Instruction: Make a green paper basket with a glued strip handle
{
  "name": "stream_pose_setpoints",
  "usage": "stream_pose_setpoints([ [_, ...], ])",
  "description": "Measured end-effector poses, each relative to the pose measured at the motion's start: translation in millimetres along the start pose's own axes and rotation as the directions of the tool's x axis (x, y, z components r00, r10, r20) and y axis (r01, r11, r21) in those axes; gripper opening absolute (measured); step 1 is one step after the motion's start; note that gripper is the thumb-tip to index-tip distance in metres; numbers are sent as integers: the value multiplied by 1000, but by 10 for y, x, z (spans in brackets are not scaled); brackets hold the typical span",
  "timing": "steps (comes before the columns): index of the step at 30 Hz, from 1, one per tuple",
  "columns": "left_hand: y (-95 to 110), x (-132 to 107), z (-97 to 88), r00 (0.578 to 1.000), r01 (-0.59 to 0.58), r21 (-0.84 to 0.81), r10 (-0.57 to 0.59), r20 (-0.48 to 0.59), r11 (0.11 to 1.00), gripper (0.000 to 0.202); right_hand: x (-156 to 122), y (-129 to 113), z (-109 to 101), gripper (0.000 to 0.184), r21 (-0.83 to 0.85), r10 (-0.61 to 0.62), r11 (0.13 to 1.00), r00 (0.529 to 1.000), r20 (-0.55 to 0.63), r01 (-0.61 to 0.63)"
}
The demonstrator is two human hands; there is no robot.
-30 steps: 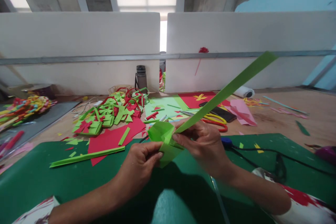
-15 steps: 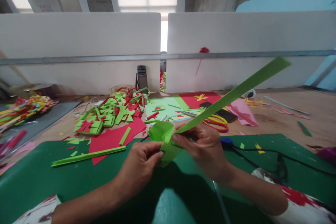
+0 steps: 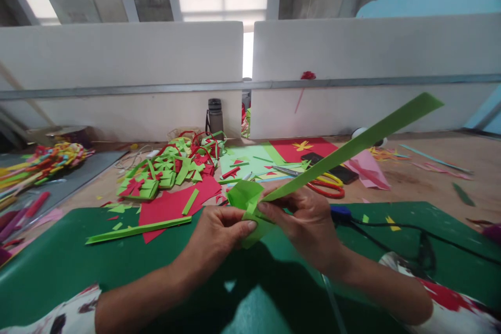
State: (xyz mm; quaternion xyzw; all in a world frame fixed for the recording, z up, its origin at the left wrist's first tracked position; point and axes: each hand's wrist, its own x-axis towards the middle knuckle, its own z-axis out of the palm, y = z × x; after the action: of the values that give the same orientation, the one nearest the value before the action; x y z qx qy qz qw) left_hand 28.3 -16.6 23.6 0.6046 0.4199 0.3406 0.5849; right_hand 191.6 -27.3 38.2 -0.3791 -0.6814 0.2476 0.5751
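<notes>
Between my two hands is a folded light-green paper piece [image 3: 243, 197], box-like with an open top, held above the green mat [image 3: 156, 266]. My left hand [image 3: 223, 232] pinches its near left side between thumb and fingers. My right hand [image 3: 303, 219] grips a long green paper strip [image 3: 356, 147] where it meets the folded piece; the strip's free end points up and to the right. The fingertips of the right hand are partly hidden behind the paper.
A folded green strip [image 3: 136, 230] and red paper [image 3: 156, 210] lie left. Behind are a pile of green and red paper pieces [image 3: 166, 175], a bottle [image 3: 215, 117], scissors [image 3: 326, 186] and pink paper [image 3: 370, 168]. A blue-handled tool with black cable [image 3: 340, 212] sits right.
The whole scene has shifted slightly right as the view turned. My left thumb has slid a little further right along the folded paper; both hands keep their hold.
</notes>
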Motion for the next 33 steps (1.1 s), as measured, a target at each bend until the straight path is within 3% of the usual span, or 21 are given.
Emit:
stream_pose_setpoints([
  [9, -7, 8, 50, 999, 31, -130, -34, -17, 991, 19, 7, 25, 4, 8, -34, -17, 999, 1000, -11, 17],
  [20, -14, 17, 55, 1000, -11, -100, 10, -10, 995, 23, 15, 33, 10, 11, -7, -37, 999, 999, -21, 37],
  [33, -63, 44, 63, 1000, 9, -223, -8, 3, 975, 21, 8, 75, 11, 11, 28, -1, 1000, 1000, -12, 2],
])
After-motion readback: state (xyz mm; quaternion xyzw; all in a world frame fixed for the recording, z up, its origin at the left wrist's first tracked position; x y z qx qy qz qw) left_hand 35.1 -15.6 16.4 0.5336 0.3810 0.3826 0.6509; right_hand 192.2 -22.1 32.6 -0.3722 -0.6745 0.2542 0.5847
